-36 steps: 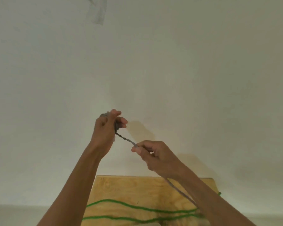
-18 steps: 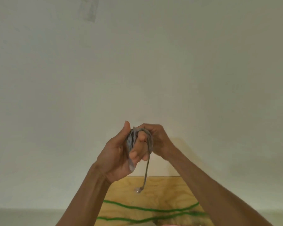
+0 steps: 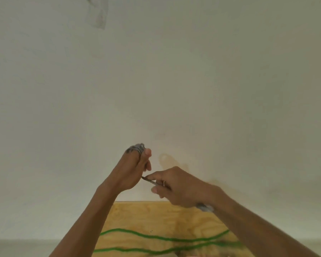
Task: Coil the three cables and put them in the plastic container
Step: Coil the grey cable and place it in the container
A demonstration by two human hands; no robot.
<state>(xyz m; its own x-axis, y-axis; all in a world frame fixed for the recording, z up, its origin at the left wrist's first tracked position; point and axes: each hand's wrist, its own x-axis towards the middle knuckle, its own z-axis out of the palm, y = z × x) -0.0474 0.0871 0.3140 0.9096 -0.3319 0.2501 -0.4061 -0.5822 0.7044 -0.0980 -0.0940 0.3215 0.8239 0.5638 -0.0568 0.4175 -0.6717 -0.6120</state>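
A: Fingers (image 3: 146, 165) of the left hand (image 3: 130, 173), what do they hold?
B: Head view: curled round a small grey coil (image 3: 136, 147) that sticks out at the top of the fist, thumb tip right beside it. Left hand is raised in front of the pale wall (image 3: 211, 80).
A: Cable look?
B: Grey cable (image 3: 150, 181), thin, looks braided or twisted. A short taut stretch runs from under the left hand to the right hand (image 3: 178, 188). A pale blurred bit, maybe the plug end, pokes out under the right wrist; can't tell for sure.
A: Right hand fingers?
B: Curled, pinching the grey cable between thumb and fingers, just beside the left hand, lower and to the right. Not touching it that I can tell.
A: Other cables?
B: Green cable (image 3: 156, 237), two wavy strands lying loose across the wooden table (image 3: 156, 214) below both arms, well apart from the hands.
A: Anything else?
B: Greyish translucent scrap (image 3: 98, 12) on the wall, top left.
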